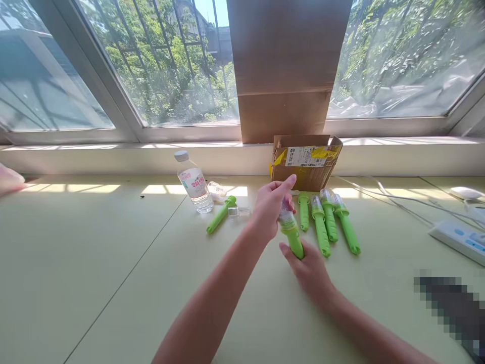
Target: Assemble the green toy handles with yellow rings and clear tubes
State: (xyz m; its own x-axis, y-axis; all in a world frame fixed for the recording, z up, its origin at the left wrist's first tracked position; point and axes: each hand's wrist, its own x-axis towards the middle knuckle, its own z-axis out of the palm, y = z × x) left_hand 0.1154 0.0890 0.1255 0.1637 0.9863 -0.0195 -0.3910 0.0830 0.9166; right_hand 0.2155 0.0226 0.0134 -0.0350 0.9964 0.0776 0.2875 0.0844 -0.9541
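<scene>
A green-handled tool with a clear cap is between my hands, tilted, cap end up. My left hand is closed around its clear cap, thumb pointing up. My right hand wraps the lower end of the green handle. Just right of it lie three similar capped green tools, among them one green tool. A green piece without a visible clear cap lies beside them. Left of my left hand are a loose green handle and clear plastic caps. The kind of tool is unclear.
A water bottle stands at the back left, with a small clear bottle lying beside it. An open cardboard box is against the wall. Cables and a white power strip are at the right. Someone's hand shows at the left edge.
</scene>
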